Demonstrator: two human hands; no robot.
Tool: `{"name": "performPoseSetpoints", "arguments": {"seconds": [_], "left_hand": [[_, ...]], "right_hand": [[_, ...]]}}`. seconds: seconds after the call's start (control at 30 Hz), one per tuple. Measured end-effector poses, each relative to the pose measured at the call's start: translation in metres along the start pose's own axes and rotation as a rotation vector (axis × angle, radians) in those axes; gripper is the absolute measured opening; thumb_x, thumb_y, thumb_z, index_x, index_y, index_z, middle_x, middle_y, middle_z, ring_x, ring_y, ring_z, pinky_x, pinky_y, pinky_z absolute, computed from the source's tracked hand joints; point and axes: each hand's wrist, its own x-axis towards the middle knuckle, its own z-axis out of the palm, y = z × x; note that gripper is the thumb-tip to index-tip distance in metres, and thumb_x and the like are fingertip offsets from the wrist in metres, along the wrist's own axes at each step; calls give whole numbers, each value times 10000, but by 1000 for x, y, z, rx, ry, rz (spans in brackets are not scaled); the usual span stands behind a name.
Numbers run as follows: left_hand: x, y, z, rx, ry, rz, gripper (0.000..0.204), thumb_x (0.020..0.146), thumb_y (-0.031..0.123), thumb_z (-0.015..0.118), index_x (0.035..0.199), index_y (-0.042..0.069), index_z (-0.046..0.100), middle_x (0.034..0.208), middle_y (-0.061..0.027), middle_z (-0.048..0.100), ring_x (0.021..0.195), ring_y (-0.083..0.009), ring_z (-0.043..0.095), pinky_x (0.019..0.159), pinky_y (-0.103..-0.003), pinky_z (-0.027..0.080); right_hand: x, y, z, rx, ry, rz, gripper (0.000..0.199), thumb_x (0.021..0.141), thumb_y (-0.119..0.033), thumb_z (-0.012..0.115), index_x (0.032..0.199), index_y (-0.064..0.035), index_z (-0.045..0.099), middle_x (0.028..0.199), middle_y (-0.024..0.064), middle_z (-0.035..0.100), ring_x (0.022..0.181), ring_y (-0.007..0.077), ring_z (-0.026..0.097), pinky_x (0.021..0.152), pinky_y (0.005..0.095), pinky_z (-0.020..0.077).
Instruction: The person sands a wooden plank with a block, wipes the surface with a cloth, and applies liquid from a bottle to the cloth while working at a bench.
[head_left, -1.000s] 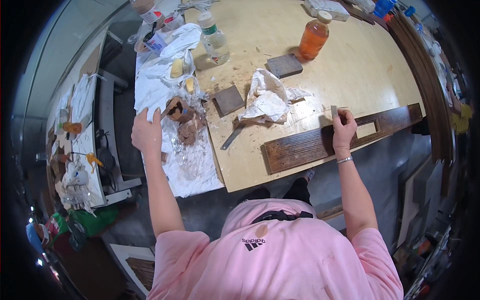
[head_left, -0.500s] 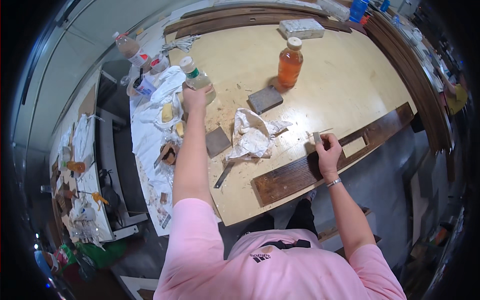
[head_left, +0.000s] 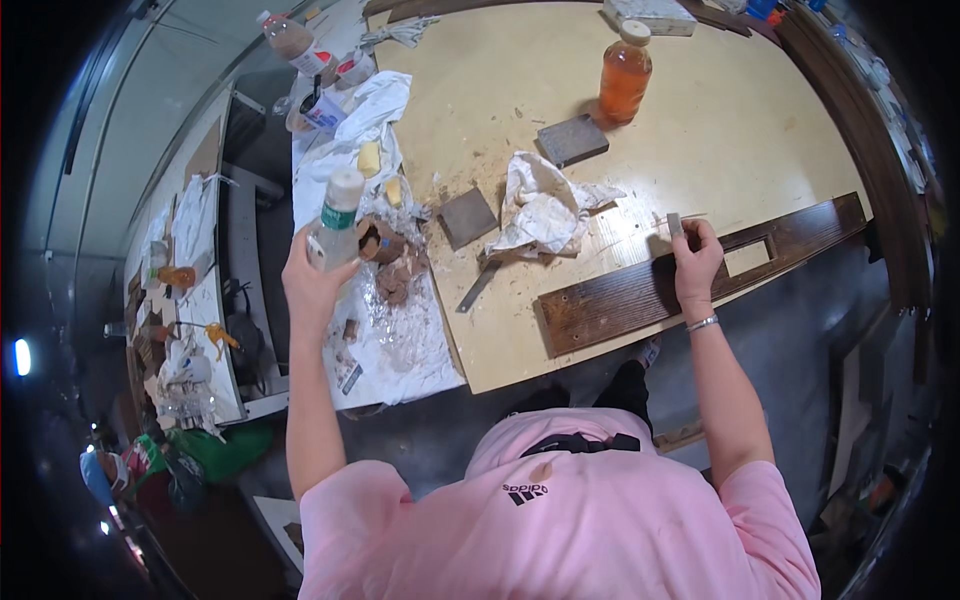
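My left hand (head_left: 308,282) is wrapped round a clear plastic bottle (head_left: 338,218) with a white cap and green band, lifted over the left side of the bench. My right hand (head_left: 698,262) pinches a small flat grey strip (head_left: 675,226), upright between the fingers; its exact kind I cannot make out. Beneath that hand lies a dark brown wooden board (head_left: 610,305) with a rectangular cutout, along the near edge of the bench. A crumpled stained cloth (head_left: 543,212) rests between my hands, with a narrow dark blade (head_left: 478,287) sticking out beside it.
Two flat grey blocks, one nearer (head_left: 467,218) and one farther (head_left: 573,140), sit on the pale benchtop (head_left: 480,90). An amber bottle (head_left: 625,80) stands upright behind them. White sheeting (head_left: 420,345) with scraps covers the left side. Long dark boards (head_left: 850,130) line the right.
My left hand has carried the clear bottle from the benchtop back toward me and left. My right hand still pinches the grey strip above the board. The whole view has shifted.
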Motion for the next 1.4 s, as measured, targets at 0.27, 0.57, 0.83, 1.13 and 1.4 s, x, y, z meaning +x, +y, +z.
{"name": "performPoseSetpoints", "arguments": {"seconds": [0.27, 0.57, 0.83, 1.13, 1.4], "left_hand": [[-38, -52, -32, 592, -17, -22, 676, 611, 97, 876, 1227, 68, 599, 1100, -143, 656, 1056, -354, 609, 901, -455, 471], [-37, -54, -29, 738, 1, 45, 646, 625, 103, 860, 1221, 82, 610, 1052, -109, 654, 1003, -327, 610, 843, -448, 467], [-27, -50, -29, 823, 0, 45, 675, 603, 101, 876, 1228, 103, 619, 1063, -107, 666, 1018, -328, 621, 852, -456, 482], [-26, -43, -28, 813, 10, 33, 658, 608, 95, 871, 1220, 105, 627, 1065, -109, 667, 1008, -331, 625, 853, -453, 491], [-25, -44, -25, 810, 19, 48, 646, 613, 106, 872, 1212, 107, 628, 1047, -107, 670, 998, -330, 627, 849, -456, 491]], "right_hand": [[0, -2, 0, -5, -20, 0, 148, 791, -45, 675, 916, 30, 647, 753, 10, 588, 670, 88, 507, 627, 255, 448], [2, 1, -3, -3, -43, 9, 149, 805, -63, 684, 915, 32, 649, 765, 14, 604, 676, 83, 513, 629, 254, 450], [3, 8, -2, 5, -33, -29, 165, 804, -71, 687, 925, 36, 652, 789, 27, 625, 693, 98, 530, 651, 261, 463], [3, 6, -2, -14, -29, -30, 164, 802, -75, 688, 922, 32, 658, 785, 31, 634, 697, 103, 543, 659, 264, 471], [3, 7, -2, 5, -32, -5, 157, 798, -68, 683, 916, 33, 663, 785, 29, 635, 691, 96, 537, 647, 260, 467]]}}
